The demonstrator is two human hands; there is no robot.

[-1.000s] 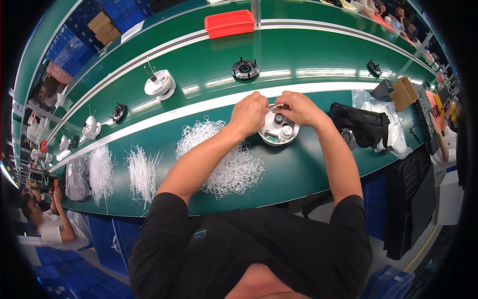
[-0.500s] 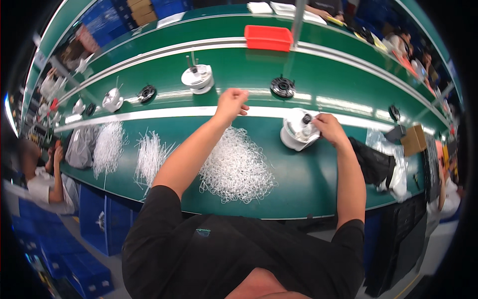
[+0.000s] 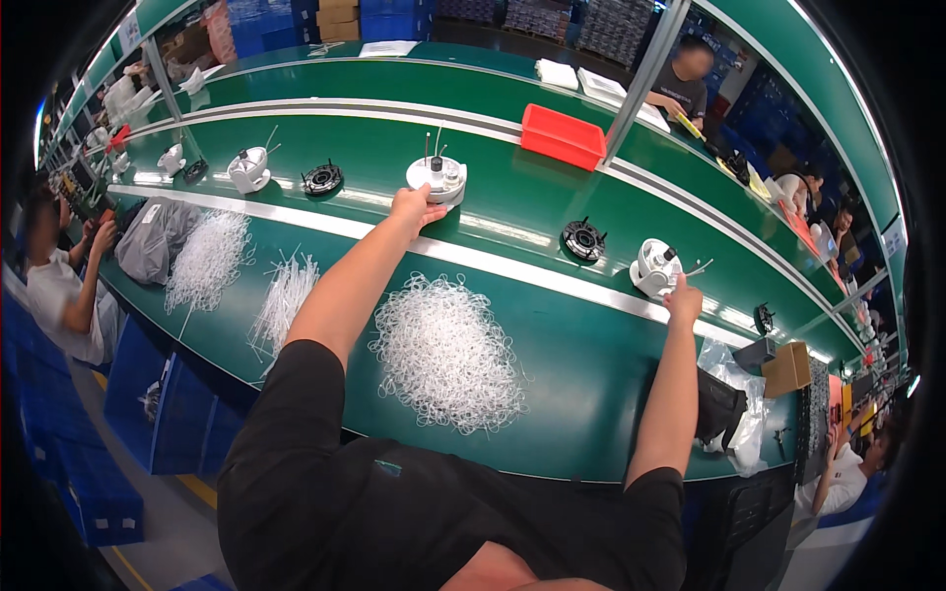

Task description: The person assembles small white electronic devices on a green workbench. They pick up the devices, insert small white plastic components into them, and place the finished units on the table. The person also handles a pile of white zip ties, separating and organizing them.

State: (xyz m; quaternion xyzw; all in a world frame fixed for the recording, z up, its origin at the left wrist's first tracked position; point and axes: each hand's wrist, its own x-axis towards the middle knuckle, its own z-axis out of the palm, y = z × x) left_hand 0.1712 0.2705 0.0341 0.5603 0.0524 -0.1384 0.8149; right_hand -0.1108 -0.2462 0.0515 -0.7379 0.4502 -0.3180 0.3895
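Observation:
My left hand (image 3: pixel 419 212) reaches to the conveyor and grips the near left edge of a white round housing (image 3: pixel 448 187), thumb on top. That housing has a dark knob-like part on it and thin rods standing up. Farther right, my right hand (image 3: pixel 684 299) is at the near right side of a second white round housing (image 3: pixel 650 271), its fingers curled against the edge; part of the grip is hidden. This second housing rests on the belt's near side, with thin wires sticking out to the right. Between the two housings lies a black round part (image 3: pixel 583 240).
In front of me on the green bench lies a heap of white looped cords (image 3: pixel 448 355), with straighter white bundles (image 3: pixel 286 305) to its left. A red tray (image 3: pixel 564 138) stands beyond the belt. Right are a black bag (image 3: pixel 719 409) and a cardboard box (image 3: pixel 786 369). Co-workers sit around.
The right-hand housing has gone from the bench onto the conveyor with my right hand. My left hand, empty before, has moved onto the other housing. The view has turned.

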